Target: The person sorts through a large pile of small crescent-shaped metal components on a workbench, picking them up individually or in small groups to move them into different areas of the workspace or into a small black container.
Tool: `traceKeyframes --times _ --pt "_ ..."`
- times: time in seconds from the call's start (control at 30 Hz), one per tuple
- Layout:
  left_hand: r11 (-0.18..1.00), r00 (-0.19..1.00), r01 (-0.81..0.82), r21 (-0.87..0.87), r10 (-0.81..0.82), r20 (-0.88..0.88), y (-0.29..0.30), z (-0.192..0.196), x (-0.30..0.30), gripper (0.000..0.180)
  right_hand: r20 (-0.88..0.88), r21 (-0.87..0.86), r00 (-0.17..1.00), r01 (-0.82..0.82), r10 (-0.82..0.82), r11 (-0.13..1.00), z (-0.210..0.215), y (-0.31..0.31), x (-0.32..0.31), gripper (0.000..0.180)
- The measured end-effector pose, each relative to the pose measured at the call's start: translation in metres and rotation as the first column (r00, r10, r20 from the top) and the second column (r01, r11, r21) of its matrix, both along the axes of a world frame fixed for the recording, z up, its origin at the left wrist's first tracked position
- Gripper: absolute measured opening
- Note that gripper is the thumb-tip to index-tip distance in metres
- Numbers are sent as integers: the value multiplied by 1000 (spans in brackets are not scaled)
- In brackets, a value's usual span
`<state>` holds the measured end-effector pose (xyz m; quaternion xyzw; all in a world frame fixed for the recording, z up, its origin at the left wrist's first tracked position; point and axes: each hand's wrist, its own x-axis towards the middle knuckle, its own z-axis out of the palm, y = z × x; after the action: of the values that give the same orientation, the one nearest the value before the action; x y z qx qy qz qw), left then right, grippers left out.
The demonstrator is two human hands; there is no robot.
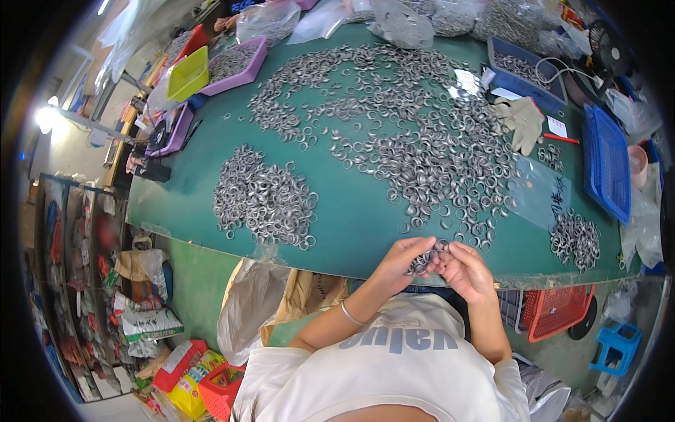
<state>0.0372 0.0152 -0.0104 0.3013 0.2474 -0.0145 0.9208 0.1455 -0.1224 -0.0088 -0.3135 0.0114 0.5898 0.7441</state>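
Note:
Several grey metal rings (420,264) sit in the curled fingers of my left hand (398,263), at the near edge of the green table (337,239). My right hand (470,271) pinches one metal ring (441,246) between thumb and fingertips, close against the left thumb. Just beyond both hands spreads a wide scatter of the same rings (422,172). A denser heap of rings (264,193) lies to the left, and a smaller pile (574,239) to the right. The lower fingers of each hand are partly hidden.
A clear plastic bag (540,191), a pale glove (522,123) and a red pen (560,138) lie on the right. Blue baskets (607,165) stand at that edge. Ring-filled bins, one purple (260,60) and one blue (555,95), sit at the back. Below hangs a red crate (559,313).

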Motion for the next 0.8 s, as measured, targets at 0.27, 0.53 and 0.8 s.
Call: traceKeyframes --times 0.27,0.53,0.8 --pt "997 999 34 -70 -36 -24 1 8 6 22 -329 66 944 -5 27 998 -20 -9 4 33" --pt "999 999 37 38 -36 -27 5 3 -2 25 374 -134 924 137 -78 981 -1 -1 -10 12" --pt "970 982 -157 187 173 -74 21 1 -27 20 983 -63 182 305 7 950 15 19 -34 10"
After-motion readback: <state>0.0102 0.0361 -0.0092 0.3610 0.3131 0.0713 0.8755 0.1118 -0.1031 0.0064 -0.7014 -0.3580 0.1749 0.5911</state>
